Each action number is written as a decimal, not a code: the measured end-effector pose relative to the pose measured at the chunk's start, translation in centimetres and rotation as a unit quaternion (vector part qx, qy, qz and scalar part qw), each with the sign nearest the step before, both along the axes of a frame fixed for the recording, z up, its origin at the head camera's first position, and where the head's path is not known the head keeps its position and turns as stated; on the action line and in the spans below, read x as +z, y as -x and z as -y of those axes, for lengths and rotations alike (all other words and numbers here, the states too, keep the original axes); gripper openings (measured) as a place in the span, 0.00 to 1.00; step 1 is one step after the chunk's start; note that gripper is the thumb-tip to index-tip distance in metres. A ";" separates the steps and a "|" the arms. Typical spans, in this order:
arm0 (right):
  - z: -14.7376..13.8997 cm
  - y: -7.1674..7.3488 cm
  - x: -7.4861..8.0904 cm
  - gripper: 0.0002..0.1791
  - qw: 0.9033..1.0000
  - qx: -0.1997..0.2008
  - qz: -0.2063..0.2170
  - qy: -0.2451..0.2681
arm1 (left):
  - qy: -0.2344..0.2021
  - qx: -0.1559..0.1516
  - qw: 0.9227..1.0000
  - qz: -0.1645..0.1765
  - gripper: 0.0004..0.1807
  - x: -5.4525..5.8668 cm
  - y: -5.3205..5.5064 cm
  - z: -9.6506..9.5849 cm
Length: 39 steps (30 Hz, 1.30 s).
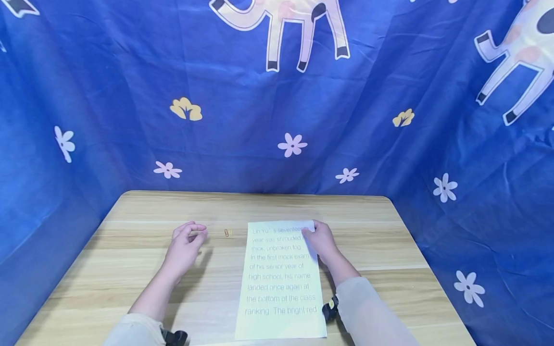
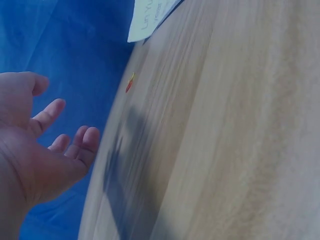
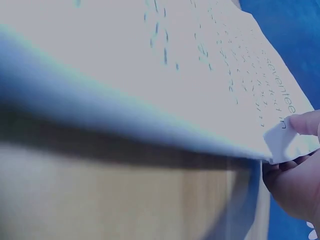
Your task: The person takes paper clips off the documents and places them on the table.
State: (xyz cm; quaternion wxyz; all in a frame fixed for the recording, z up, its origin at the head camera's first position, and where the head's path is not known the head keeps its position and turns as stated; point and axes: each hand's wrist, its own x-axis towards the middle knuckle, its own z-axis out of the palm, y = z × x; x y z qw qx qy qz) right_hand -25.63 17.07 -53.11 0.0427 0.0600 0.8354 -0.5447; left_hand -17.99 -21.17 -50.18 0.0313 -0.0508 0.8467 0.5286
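My right hand (image 1: 322, 241) pinches the upper right corner of a sheet of paper (image 1: 281, 283) printed with lines of English text. In the right wrist view the thumb (image 3: 304, 122) lies on top of the sheet and the other fingers are beneath it; the near edge of the paper stands off the wood. My left hand (image 1: 183, 247) hovers over the table left of the sheet, fingers loosely bent and holding nothing. Between that hand and the paper lie a red paper clip (image 1: 226, 233) and a yellow one (image 1: 231, 232), close together on the wood.
The wooden table (image 1: 368, 226) has rounded far corners. Blue cloth (image 1: 242, 158) with cows and flowers printed on it hangs behind and on both sides. A black wrist strap (image 1: 331, 308) sits at the right cuff, another (image 1: 174, 337) at the left.
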 end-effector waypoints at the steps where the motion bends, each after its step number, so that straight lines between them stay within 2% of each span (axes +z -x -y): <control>1: 0.2 0.2 0.0 0.09 1.000 0.000 0.000 -0.003 | 0.000 0.000 1.000 0.001 0.30 0.0 0.0 0.0; 5: 0.8 1.0 0.0 0.10 1.000 0.000 -0.006 -0.019 | -0.007 0.006 1.000 0.000 0.28 0.0 -0.1 -0.5; 9: 1.0 1.1 -0.2 0.10 0.998 -0.012 -0.013 -0.053 | -0.012 0.010 1.000 0.000 0.26 -0.2 0.2 -1.4; 12: 1.2 0.9 -0.4 0.16 0.996 -0.023 -0.024 -0.081 | -0.012 0.012 1.000 -0.003 0.24 -0.2 0.5 -1.9; 17: 1.7 0.7 -0.8 0.25 0.990 -0.048 -0.044 -0.122 | -0.013 0.012 1.000 -0.008 0.24 -0.1 0.8 -2.6; 25: 2.2 0.6 -1.2 0.30 0.979 -0.078 -0.047 -0.181 | -0.009 0.006 1.000 -0.009 0.24 -0.1 0.7 -3.2; 28: 2.2 0.7 -1.2 0.31 0.978 -0.078 -0.056 -0.185 | -0.009 0.005 1.000 -0.008 0.25 0.0 0.7 -3.2; 34: 2.0 0.7 -1.1 0.39 0.982 -0.072 -0.058 -0.166 | -0.012 0.008 1.000 -0.006 0.23 -0.2 0.8 -3.5; 39: 1.9 0.7 -1.4 0.37 0.982 -0.065 -0.052 -0.167 | -0.013 0.007 1.000 -0.008 0.22 -0.3 0.9 -3.8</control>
